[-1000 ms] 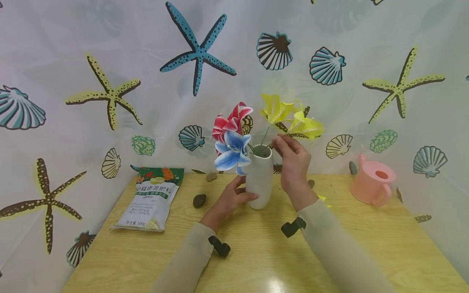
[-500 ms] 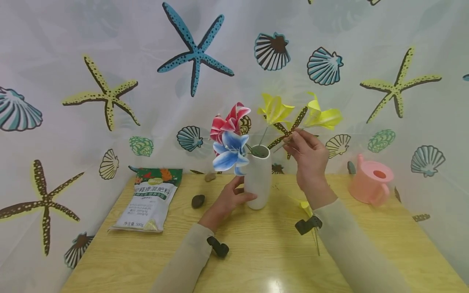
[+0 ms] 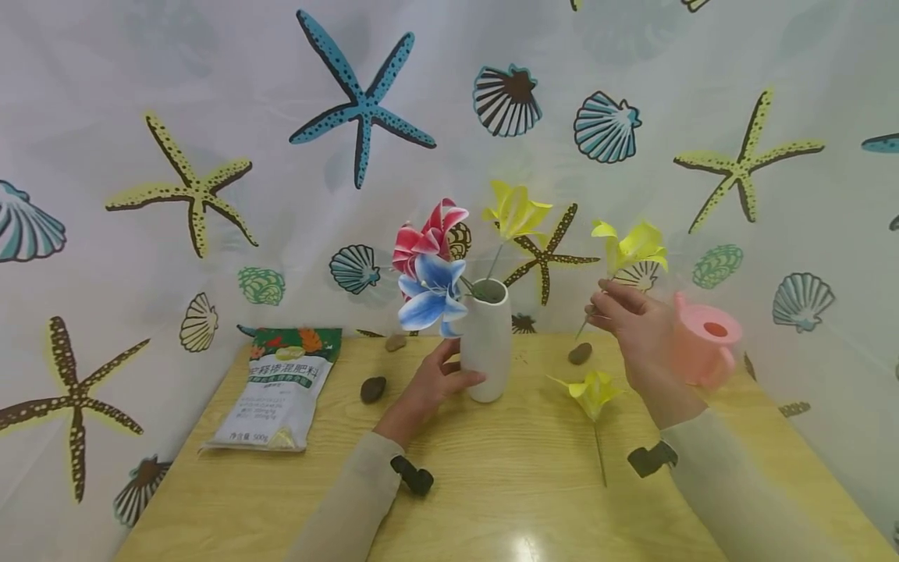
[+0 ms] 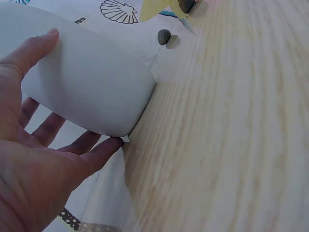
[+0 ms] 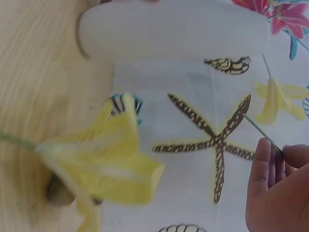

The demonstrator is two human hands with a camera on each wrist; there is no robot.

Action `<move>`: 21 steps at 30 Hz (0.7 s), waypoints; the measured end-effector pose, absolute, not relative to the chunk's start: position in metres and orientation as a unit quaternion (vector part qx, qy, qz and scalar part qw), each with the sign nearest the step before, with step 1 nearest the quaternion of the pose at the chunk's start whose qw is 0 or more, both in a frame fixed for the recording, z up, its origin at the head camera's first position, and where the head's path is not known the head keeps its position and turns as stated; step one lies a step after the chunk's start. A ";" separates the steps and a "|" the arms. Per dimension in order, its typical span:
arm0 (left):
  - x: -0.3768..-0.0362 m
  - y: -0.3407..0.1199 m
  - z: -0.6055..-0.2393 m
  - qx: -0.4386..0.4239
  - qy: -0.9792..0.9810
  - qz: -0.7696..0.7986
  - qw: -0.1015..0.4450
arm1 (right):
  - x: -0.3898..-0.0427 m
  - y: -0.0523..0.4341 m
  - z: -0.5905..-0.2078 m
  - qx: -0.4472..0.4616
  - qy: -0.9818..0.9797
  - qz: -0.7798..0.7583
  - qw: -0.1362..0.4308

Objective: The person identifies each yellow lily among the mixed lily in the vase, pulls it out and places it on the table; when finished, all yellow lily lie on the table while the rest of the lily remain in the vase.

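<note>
Keep your left hand point(image 3: 430, 384) wrapped around the foot of the white vase point(image 3: 487, 340) so it cannot tip while you work on the stems; the vase stands upright near the middle of the table point(image 3: 492, 499), towards its back edge, and its weight sits high with three flowers point(image 3: 435, 265) in it. Your left thumb lies along one side and the fingers point(image 4: 72, 145) curl behind the base, touching it.

Your right hand point(image 3: 635, 324) is raised to the right of the vase, well apart from it and in front of the pink watering can point(image 3: 705, 347); thumb and fingers pinch the thin stem of a yellow flower point(image 3: 632, 246), bloom up, stem slanting down towards the table. Pinch low on the stem, I judge, so the tip is easy to aim; hold it lightly, since thin wire bends. Another yellow flower point(image 3: 592, 393) lies flat on the table between the vase and your right sleeve.
</note>
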State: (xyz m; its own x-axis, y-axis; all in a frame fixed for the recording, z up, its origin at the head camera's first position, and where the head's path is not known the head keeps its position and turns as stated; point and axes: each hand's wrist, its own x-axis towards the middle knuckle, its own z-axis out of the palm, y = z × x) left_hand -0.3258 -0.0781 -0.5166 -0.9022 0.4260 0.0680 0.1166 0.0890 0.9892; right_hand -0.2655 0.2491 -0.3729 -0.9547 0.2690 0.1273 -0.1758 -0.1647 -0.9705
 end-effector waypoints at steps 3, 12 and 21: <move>-0.327 -0.078 -0.517 0.185 0.727 0.651 0.118 | -0.260 0.269 -0.381 -0.046 -0.677 0.724 0.127; -0.326 -0.078 -0.517 0.189 0.726 0.650 0.121 | -0.240 0.324 -0.405 -0.072 -0.777 0.614 0.116; -0.326 -0.079 -0.518 0.181 0.722 0.656 0.126 | -0.214 0.361 -0.437 -0.015 -0.836 0.534 0.125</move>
State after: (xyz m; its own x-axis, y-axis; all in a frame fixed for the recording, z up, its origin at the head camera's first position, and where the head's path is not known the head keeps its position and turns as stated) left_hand -0.3259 -0.0787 -0.5176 -0.9022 0.4277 0.0553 0.0959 0.0740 0.9926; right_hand -0.2142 0.3605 -0.4369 -0.9681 0.1587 0.1940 -0.1091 0.4301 -0.8961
